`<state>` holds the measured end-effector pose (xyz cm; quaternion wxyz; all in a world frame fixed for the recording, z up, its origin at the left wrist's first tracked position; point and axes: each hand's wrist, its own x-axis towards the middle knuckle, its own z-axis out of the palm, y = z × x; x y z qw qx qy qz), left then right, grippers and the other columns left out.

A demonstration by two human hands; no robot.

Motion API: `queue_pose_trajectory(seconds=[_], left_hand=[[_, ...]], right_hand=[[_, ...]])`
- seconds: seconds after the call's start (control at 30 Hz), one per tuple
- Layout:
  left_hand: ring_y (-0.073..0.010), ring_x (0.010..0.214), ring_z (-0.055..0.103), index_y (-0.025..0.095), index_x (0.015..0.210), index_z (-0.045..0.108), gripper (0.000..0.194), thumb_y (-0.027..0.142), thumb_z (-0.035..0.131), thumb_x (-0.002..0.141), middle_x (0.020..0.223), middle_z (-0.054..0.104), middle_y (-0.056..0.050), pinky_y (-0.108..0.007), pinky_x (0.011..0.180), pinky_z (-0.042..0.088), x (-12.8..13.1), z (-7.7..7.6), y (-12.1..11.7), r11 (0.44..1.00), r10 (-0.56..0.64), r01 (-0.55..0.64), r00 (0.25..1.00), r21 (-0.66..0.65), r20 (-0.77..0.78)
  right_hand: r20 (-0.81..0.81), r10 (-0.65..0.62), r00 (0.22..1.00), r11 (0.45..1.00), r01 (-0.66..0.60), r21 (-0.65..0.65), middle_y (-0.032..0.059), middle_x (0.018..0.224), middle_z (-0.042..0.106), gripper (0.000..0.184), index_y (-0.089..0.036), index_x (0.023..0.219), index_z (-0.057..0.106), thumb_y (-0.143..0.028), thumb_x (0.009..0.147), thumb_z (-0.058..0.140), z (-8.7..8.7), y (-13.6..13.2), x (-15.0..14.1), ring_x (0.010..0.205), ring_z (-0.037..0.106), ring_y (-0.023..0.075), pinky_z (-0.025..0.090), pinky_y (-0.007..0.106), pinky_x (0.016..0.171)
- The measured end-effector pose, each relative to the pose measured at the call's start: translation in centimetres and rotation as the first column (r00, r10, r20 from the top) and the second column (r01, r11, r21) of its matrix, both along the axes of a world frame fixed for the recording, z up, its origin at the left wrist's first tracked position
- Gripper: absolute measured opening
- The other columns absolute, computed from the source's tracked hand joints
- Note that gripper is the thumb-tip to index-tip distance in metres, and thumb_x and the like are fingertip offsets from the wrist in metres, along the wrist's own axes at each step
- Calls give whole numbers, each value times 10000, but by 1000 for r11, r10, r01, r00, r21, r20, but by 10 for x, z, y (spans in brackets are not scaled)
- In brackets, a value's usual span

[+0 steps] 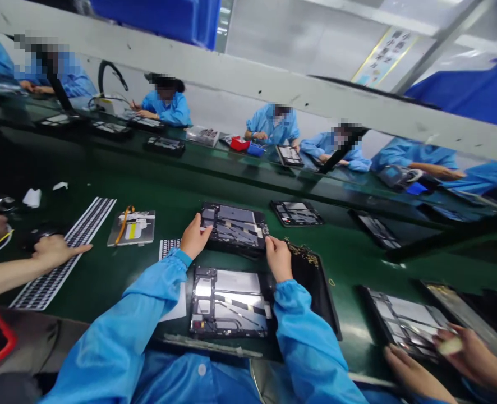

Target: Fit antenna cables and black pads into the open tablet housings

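Observation:
My left hand (194, 238) grips the left edge of an opened tablet chassis (235, 226) lying on the green conveyor belt (156, 185). My right hand (278, 258) pinches the same chassis at its near right corner. A second opened tablet chassis (229, 303) lies closer to me, between my blue sleeves. A dark tray (316, 286) with a speckled top edge sits just right of my right wrist.
A co-worker's hand (55, 251) on the left rests on a long sheet of small stickers (65, 252), beside a grey part with a yellow label (132, 228). Another person's hands (450, 359) work on a tablet at the right. More tablets (296, 213) ride the belt; several workers sit opposite.

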<state>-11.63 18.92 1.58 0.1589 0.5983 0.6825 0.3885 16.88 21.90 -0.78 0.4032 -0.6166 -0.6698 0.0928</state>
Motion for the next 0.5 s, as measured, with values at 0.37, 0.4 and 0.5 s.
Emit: queue_pose_trajectory(seconds=[0.37,0.4,0.5], left_hand=[[-246,1437,404,271,1483,381,559,216,448,930,1500,505,-62,-557,1204,282,-76,-33,-188,998,-59,50,968,-40,-244],[-243,1438,403,263,1507,339,594,209,449,926,1510,492,-66,-552,1204,286,-78,-39,-189,995,-91,77,960,-63,-266],[-233,1433,410,234,1544,257,660,210,466,918,1510,491,-80,-528,1205,299,-77,-50,-186,992,-112,90,954,-91,-279]], right_hand=[[240,784,573,618,-759,-207,45,955,652,57,-220,924,664,-224,949,614,47,-115,-149,933,584,197,431,317,810],[299,797,525,598,-755,-267,44,969,653,36,-217,931,668,-211,937,634,41,-117,-170,935,581,196,421,311,797],[398,790,466,599,-726,-339,51,992,655,33,-200,948,677,-198,920,660,21,-114,-213,933,575,199,406,306,781]])
